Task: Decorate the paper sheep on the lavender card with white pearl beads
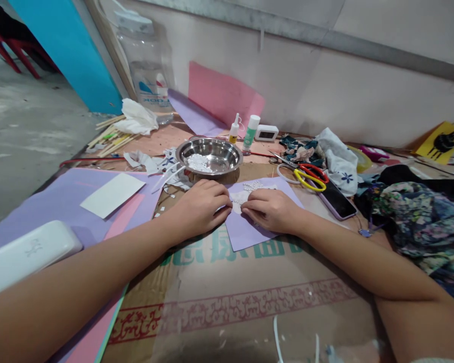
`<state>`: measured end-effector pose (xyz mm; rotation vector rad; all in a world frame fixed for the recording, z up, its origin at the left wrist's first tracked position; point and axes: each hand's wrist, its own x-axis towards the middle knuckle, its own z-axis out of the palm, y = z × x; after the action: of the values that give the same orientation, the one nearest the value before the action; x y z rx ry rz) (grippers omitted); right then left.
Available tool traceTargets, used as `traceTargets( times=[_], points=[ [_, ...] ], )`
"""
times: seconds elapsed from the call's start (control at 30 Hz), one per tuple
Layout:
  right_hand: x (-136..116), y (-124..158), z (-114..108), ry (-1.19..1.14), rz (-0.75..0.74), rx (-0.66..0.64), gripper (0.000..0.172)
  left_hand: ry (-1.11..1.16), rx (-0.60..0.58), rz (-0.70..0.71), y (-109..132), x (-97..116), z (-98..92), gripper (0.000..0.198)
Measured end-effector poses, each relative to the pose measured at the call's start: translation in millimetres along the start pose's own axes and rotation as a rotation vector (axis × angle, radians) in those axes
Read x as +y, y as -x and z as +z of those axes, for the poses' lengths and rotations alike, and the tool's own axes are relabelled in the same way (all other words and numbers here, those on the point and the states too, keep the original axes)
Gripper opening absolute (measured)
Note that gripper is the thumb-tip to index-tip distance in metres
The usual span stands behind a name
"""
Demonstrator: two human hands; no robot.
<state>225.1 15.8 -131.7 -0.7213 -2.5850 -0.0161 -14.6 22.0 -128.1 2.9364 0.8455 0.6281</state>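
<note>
A purple sheet of paper [245, 237] lies on the cardboard, with a white patch [237, 200] and small pearl-like beads [252, 185] on it. My left hand [204, 206] rests at the sheet's left edge, its fingers curled and pressed together. Over the white patch, my right hand [270, 209] is closed in a pinch, fingertips pointing left. Whatever either hand holds is too small or hidden to make out. Just behind my left hand stands a steel bowl [181, 151] holding white beads [199, 162].
Behind the bowl are a small glue bottle [234, 130] and a glue stick [250, 133]. Scissors [310, 176] and a phone [336, 197] lie to the right, near patterned cloth [419, 222]. Purple sheets [87, 186], a white card [113, 195] and a white case [34, 257] are left.
</note>
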Motion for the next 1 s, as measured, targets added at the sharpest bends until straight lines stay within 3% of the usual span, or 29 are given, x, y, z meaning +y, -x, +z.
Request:
traceTargets(
  times=[0.2,0.57,0.87,1.0],
  points=[
    [-0.9,0.3,3.0,0.058,-0.029,0.052,0.032,-0.040,0.021,0.054,1.0,2.1,-0.8,0.026],
    [-1.8,1.6,7.1,0.072,0.020,0.027,0.034,-0.010,-0.001,0.041,1.8,1.7,0.1,0.025],
    [0.6,-1.0,3.0,-0.021,0.140,0.131,0.030,-0.003,0.008,0.048,0.5,1.1,-0.5,0.026],
    [1.5,-0.7,1.7,0.023,0.146,0.073,0.032,0.002,0.001,0.046,0.6,0.6,0.3,0.027]
  ],
)
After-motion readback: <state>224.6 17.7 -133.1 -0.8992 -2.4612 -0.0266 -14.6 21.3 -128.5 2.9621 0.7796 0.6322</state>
